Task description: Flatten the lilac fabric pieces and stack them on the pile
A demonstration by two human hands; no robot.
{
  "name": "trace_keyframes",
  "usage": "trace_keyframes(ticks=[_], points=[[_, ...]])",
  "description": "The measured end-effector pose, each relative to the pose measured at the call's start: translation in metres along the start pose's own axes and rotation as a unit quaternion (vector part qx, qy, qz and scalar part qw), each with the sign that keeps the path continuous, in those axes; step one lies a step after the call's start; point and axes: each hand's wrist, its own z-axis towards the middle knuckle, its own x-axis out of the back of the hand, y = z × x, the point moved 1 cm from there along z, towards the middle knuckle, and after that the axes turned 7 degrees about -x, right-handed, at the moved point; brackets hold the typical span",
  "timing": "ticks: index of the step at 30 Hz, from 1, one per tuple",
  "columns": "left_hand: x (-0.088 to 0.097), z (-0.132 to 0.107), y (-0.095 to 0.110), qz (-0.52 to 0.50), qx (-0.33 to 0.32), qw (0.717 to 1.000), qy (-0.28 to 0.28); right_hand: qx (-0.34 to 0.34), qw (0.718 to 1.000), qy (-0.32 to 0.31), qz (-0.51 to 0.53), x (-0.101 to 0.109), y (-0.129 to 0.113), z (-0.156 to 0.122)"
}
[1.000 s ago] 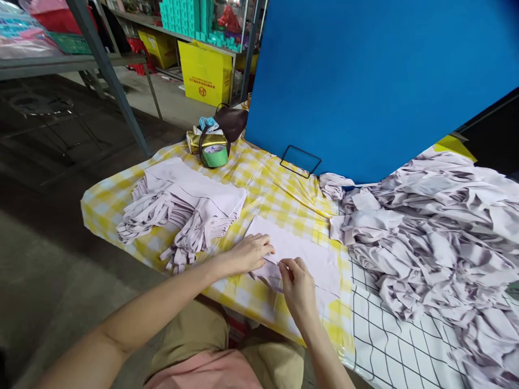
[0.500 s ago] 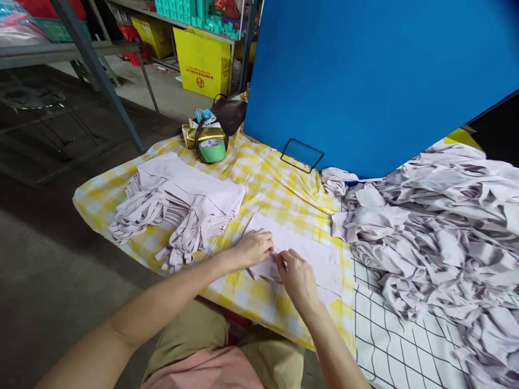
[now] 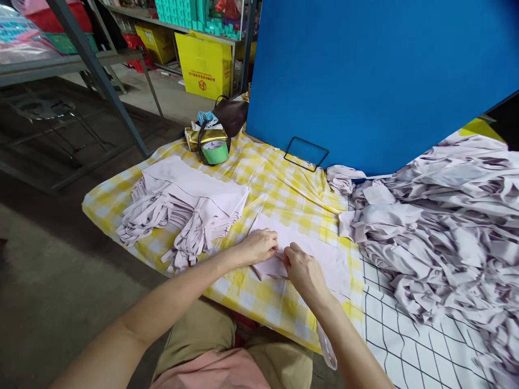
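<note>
A pale lilac fabric piece (image 3: 308,243) lies flat on the yellow checked tablecloth (image 3: 275,178) before me. Over its near edge, my left hand (image 3: 261,247) is closed in a pinch on the fabric. Just to the right, my right hand (image 3: 303,270) also pinches the fabric, its fingertips almost meeting the left ones. What exactly sits between the fingertips is too small to make out. A fabric strap (image 3: 326,346) hangs off the table edge beside my right forearm. Left of my hands rests a neat stack of similar fabric pieces (image 3: 194,186) with straps bunched toward me.
A large heap of lilac fabric pieces (image 3: 441,232) covers the right side, over a white grid-patterned cloth (image 3: 401,340). Behind stands a big blue panel (image 3: 365,81) with a black wire frame (image 3: 306,154) at its foot. Green tape (image 3: 214,152) sits at the back left.
The view has shifted slightly, so the table appears a little further right. Both hands stay pinched at the fabric's near edge. The strap below my right forearm has come into view.
</note>
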Motion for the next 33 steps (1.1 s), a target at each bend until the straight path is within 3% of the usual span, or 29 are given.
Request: trace_keyframes(ticks=[18, 21, 25, 27, 29, 31, 33], points=[[0.001, 0.004, -0.002, 0.014, 0.003, 1.0, -0.02, 0.052, 0.998, -0.028, 0.025, 0.007, -0.006, 0.01], [-0.002, 0.004, -0.002, 0.009, 0.017, 1.0, -0.016, 0.021, 0.998, -0.025, 0.056, 0.007, -0.009, 0.012], [0.001, 0.0, -0.002, -0.025, 0.001, 1.0, -0.004, -0.075, 0.989, -0.019, 0.124, 0.004, -0.009, -0.003], [0.004, -0.003, -0.002, -0.054, -0.003, 0.999, 0.001, -0.137, 0.948, -0.051, 0.284, 0.003, -0.012, -0.021], [0.008, -0.007, -0.002, -0.088, -0.003, 0.996, 0.002, -0.186, 0.845, -0.086, 0.493, 0.004, -0.02, -0.044], [0.012, -0.011, -0.002, -0.118, 0.005, 0.993, 0.005, -0.216, 0.738, -0.09, 0.632, 0.005, -0.034, -0.069], [0.013, -0.014, -0.001, -0.137, 0.022, 0.99, 0.015, -0.249, 0.673, -0.079, 0.692, 0.001, -0.049, -0.092]])
